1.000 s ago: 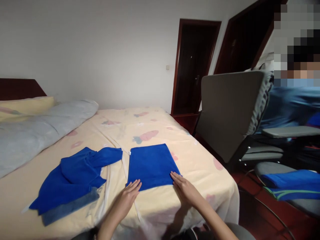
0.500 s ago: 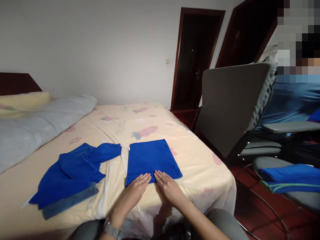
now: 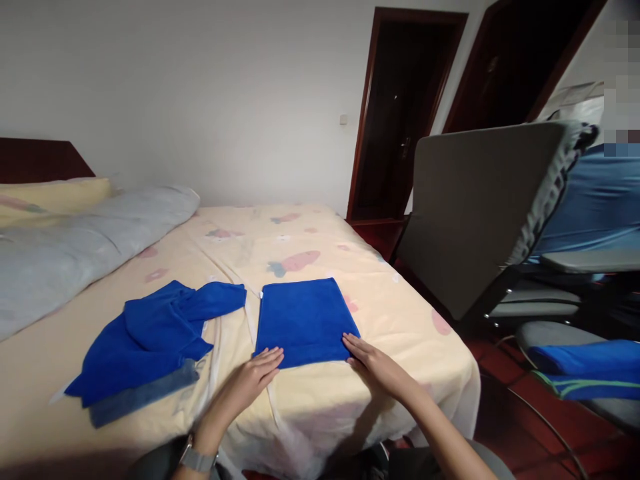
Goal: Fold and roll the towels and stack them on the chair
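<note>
A blue cloth [image 3: 306, 320] lies flat and square on the bed, with a small white tag at its far left corner. My left hand [image 3: 260, 375] rests on its near left corner, fingers stretched out. On the near right corner, my right hand [image 3: 373, 360] lies with its fingers extended and touching the cloth. To the left, a crumpled pile of blue cloths [image 3: 155, 333] spreads over the sheet, and a greyer blue cloth [image 3: 145, 395] shows under its near edge.
A patterned yellow sheet [image 3: 240, 233] covers the bed. A grey bolster-like bundle [image 3: 100, 240] lies at the left. Right of the bed stand a grey chair [image 3: 485, 213] and a stool bearing folded blue cloths [image 3: 590, 360]. A person in blue [image 3: 600, 200] sits beyond.
My hands have moved apart along the cloth's near edge, from its middle out to the two near corners. The view has shifted slightly.
</note>
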A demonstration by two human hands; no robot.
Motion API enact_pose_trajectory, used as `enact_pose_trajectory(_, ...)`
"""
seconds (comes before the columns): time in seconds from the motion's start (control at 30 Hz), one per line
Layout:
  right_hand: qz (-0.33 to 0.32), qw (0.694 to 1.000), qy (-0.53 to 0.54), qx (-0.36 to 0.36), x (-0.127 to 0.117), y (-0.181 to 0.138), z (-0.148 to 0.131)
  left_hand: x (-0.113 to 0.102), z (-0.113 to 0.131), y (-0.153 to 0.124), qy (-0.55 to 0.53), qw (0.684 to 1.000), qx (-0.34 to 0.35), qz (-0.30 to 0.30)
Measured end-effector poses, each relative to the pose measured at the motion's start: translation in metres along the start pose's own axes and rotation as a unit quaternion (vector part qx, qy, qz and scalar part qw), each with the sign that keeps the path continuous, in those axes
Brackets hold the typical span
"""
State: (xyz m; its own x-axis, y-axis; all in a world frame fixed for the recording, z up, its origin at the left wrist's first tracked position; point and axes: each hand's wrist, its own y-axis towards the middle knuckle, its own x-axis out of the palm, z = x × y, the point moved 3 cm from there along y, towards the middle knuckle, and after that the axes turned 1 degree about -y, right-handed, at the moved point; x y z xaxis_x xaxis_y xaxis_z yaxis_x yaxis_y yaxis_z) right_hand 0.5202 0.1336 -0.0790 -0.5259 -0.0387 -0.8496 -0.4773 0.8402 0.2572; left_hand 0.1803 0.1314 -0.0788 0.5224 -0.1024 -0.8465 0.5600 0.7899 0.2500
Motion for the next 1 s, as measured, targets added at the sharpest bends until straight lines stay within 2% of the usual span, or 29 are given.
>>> enact_pose_trajectory(0.17, -0.011, 1.000, 0.013, -0.003, 0.001, 0.002, 0.004, -0.008, -0.005, 0.001, -0.043, 0.999, -0.019, -0.008)
enact_pose_trajectory(0.37, -0.005, 0.999, 0.032, 0.030, 0.005, 0.000, 0.012, -0.016, -0.015, -0.010, -0.046, 0.998, -0.034, 0.041)
enact_pose_trajectory(0.57, 0.007, 1.000, 0.019, 0.022, 0.003, 0.005, 0.012, -0.019, -0.013, -0.012, -0.012, 0.997, -0.025, 0.067)
enact_pose_trajectory(0.7, 0.030, 0.999, 0.016, 0.023, -0.007, 0.010, 0.006, -0.020, -0.015, -0.011, -0.038, 0.994, -0.062, 0.083)
enact_pose_trajectory(0.87, 0.037, 0.992, 0.092, 0.079, -0.021, 0.018, 0.009, -0.026, -0.027, -0.006, -0.100, 0.978, -0.136, 0.120)
enact_pose_trajectory(1.0, 0.105, 0.970, 0.150, 0.160, -0.021, 0.035, 0.023, -0.024, -0.043, 0.006, -0.171, 0.946, -0.177, 0.210)
